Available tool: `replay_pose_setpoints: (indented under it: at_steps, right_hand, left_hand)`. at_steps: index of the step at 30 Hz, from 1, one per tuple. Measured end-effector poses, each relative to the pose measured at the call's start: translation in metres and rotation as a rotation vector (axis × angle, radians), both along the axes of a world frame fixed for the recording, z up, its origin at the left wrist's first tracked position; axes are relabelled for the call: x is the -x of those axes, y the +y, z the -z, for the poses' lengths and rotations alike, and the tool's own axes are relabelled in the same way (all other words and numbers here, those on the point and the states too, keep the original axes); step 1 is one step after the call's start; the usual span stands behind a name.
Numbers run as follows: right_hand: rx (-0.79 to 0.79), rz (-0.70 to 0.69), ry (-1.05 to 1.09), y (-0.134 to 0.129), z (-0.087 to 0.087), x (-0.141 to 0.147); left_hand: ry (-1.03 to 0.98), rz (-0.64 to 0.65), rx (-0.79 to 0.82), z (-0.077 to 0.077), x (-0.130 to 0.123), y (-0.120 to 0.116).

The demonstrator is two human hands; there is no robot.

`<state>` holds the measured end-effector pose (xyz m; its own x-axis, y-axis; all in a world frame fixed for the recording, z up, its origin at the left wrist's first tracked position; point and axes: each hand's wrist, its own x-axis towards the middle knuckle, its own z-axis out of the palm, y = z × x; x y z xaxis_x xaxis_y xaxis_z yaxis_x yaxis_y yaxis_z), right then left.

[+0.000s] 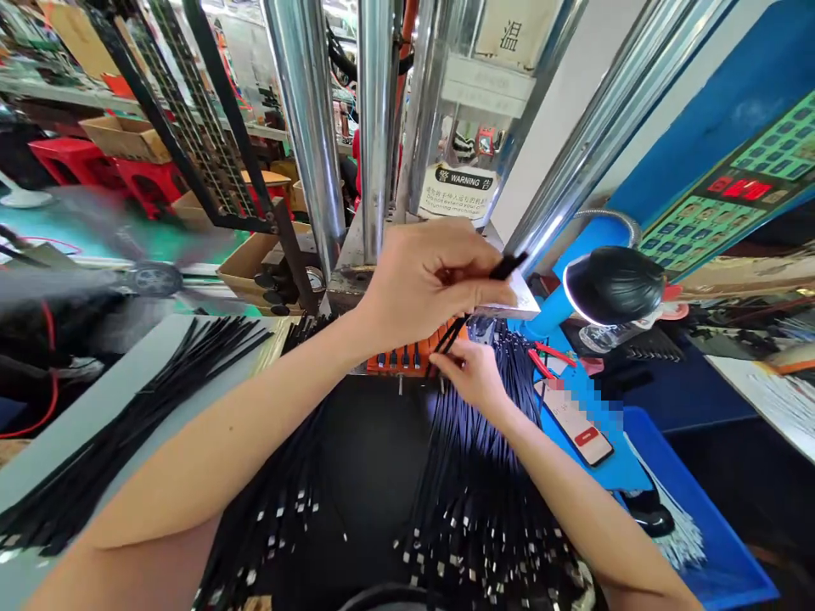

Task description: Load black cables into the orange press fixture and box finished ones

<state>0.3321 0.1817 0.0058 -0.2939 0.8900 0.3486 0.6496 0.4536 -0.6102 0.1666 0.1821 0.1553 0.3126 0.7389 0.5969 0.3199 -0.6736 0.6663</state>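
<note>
My left hand (428, 280) is raised in front of the machine, fingers closed on a thin black cable (506, 267) whose moulded end sticks out to the right. Below it my right hand (474, 373) pinches other black cable ends at the right end of an orange fixture (407, 356) that holds a row of black plugs. A thick bundle of black cables with metal tips (471, 501) lies under my right forearm. Another bundle of black cables (280, 501) lies under my left arm.
Polished steel columns (375, 127) of a press rise behind the fixture, with a warning label (458, 188). A phone (576, 424) lies on a blue tray (700, 518) at right. A black knob (615, 284), a control panel (739, 191) and a spinning fan (149, 278) surround the station.
</note>
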Motion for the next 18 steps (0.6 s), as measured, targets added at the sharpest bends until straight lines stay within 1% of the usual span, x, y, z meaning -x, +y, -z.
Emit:
replay_pose_setpoints:
  at_steps: [1, 2, 3, 5, 6, 8, 10, 11, 12, 14, 16, 18]
  right_hand:
    - [-0.006, 0.048, 0.013, 0.015, 0.000, -0.002]
    - [-0.002, 0.082, 0.036, 0.030, -0.001, -0.003]
    - [0.015, 0.101, 0.059, 0.042, -0.001, -0.003]
    - [0.068, 0.098, 0.100, 0.060, 0.000, -0.003]
    - [0.094, 0.085, 0.121, 0.066, 0.001, -0.003]
    - [0.132, 0.060, 0.153, 0.071, 0.003, -0.002]
    - [0.149, 0.042, 0.159, 0.070, 0.005, -0.003]
    - [0.152, 0.031, 0.156, 0.067, 0.006, -0.004]
    - [0.150, 0.021, 0.156, 0.065, 0.007, -0.005]
    - [0.138, 0.000, 0.158, 0.060, 0.007, -0.007]
    - [0.135, -0.009, 0.141, 0.060, 0.007, -0.008]
    - [0.134, 0.002, 0.077, 0.068, 0.009, -0.006]
  left_hand:
    - [0.030, 0.032, -0.024, 0.003, -0.001, -0.001]
    - [0.041, 0.052, -0.040, 0.011, -0.001, -0.002]
    - [0.048, 0.054, -0.040, 0.022, -0.001, -0.002]
    - [0.119, 0.023, 0.004, 0.053, 0.003, -0.001]
    - [0.225, 0.009, 0.032, 0.071, 0.005, 0.000]
    - [0.520, 0.053, 0.038, 0.105, 0.012, 0.003]
    - [0.783, 0.149, -0.005, 0.130, 0.018, 0.004]
    - [0.874, 0.187, -0.029, 0.138, 0.019, 0.003]
    - [0.941, 0.205, -0.049, 0.143, 0.021, 0.002]
    - [1.027, 0.201, -0.068, 0.147, 0.021, -0.004]
    - [1.057, 0.161, -0.065, 0.144, 0.020, -0.010]
    - [1.062, 0.117, -0.022, 0.138, 0.018, -0.013]
